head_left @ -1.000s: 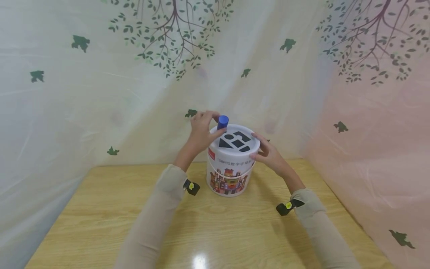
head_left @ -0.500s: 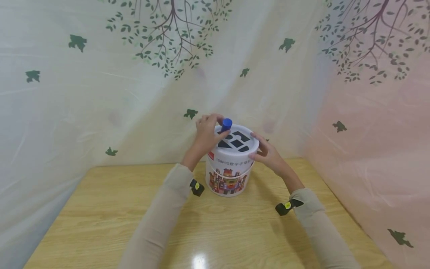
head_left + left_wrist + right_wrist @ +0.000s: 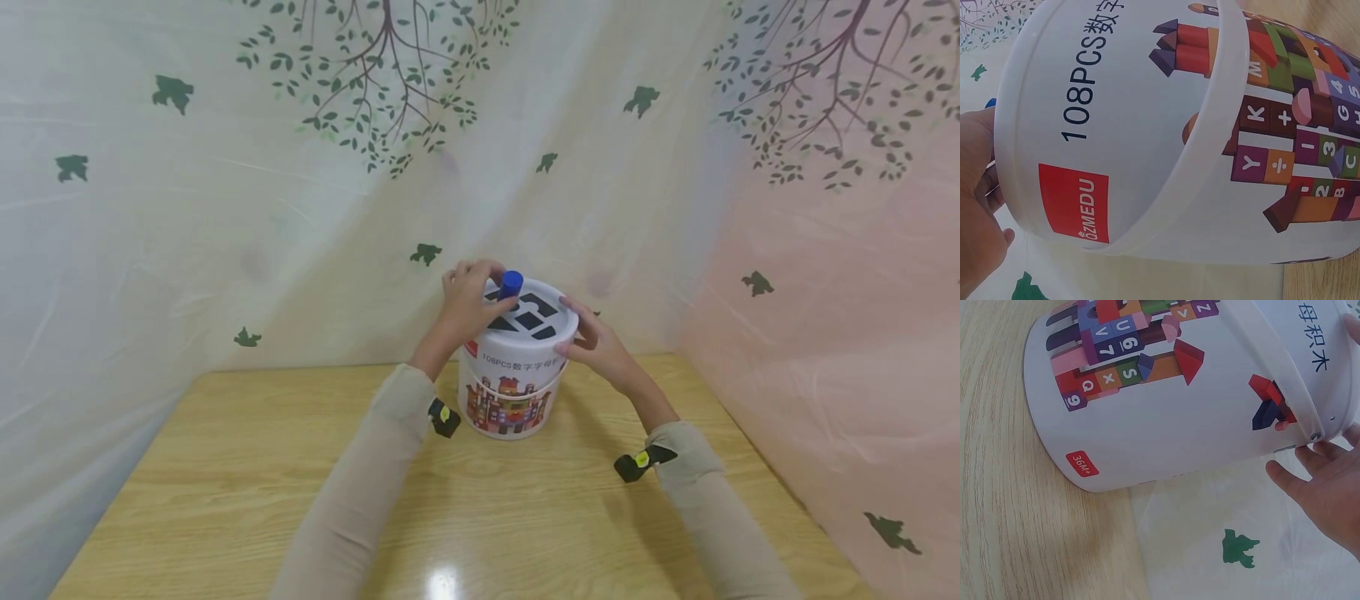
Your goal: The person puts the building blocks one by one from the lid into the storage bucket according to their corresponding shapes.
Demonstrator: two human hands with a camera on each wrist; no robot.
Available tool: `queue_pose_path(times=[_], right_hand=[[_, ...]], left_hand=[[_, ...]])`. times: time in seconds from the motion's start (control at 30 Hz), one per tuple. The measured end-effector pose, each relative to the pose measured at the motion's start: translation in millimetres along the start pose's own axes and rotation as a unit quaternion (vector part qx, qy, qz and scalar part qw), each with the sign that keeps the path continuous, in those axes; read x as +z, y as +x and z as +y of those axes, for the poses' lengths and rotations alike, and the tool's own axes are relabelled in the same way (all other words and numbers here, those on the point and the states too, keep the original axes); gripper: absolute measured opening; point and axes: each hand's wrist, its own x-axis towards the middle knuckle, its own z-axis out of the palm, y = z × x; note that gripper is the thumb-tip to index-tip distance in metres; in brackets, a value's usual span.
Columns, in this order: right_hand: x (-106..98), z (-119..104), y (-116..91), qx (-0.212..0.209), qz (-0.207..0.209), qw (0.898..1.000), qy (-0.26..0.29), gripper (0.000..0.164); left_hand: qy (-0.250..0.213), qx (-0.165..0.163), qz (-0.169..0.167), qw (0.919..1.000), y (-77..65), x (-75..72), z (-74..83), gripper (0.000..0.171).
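Observation:
A white toy-block bucket (image 3: 510, 367) stands upright on the table, its lid (image 3: 564, 321) cut with dark shaped holes. My left hand (image 3: 467, 302) pinches a blue cylinder block (image 3: 512, 284) between thumb and fingers. The block tilts slightly, its lower end over the round hole, which it largely covers. In the left wrist view only a sliver of the blue block (image 3: 990, 102) shows behind the bucket's rim. My right hand (image 3: 606, 357) grips the lid's right edge, thumb at the front and index finger on top. In the right wrist view its fingers (image 3: 1288, 481) lie along the bucket's side.
The wooden table (image 3: 480, 517) reaches back to a pale curtain (image 3: 315, 208) printed with leaves and branches. A pinkish curtain (image 3: 840, 333) borders the right side. The bucket's white carrying handle (image 3: 1210, 125) hangs down across its front.
My left hand has moved right and slightly down with the blue cylinder block, from the lid's left rim to the round hole. My right hand keeps its place on the lid's edge.

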Motion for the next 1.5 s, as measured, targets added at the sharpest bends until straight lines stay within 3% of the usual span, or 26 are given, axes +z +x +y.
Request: queue_pose_path(times=[0.87,1.03,1.5], right_hand=[[0.8,-0.8,1.0,0.001,-0.002,1.0,-0.003,0.084],[0.1,0.6,1.8,-0.004,-0.002,1.0,-0.001,0.083],[0.8,-0.5,1.1,0.004,0.002,1.0,-0.001,0.083]], left_hand=[[0.005,-0.039,-0.026,0.9989,2.3,-0.6,1.0,0.047],[-0.003,-0.044,-0.025,0.9987,1.7,-1.0,0.1,0.055],[0.009,-0.006,-0.011,0.9999,-2.7,-6.5,-6.7,0.067]])
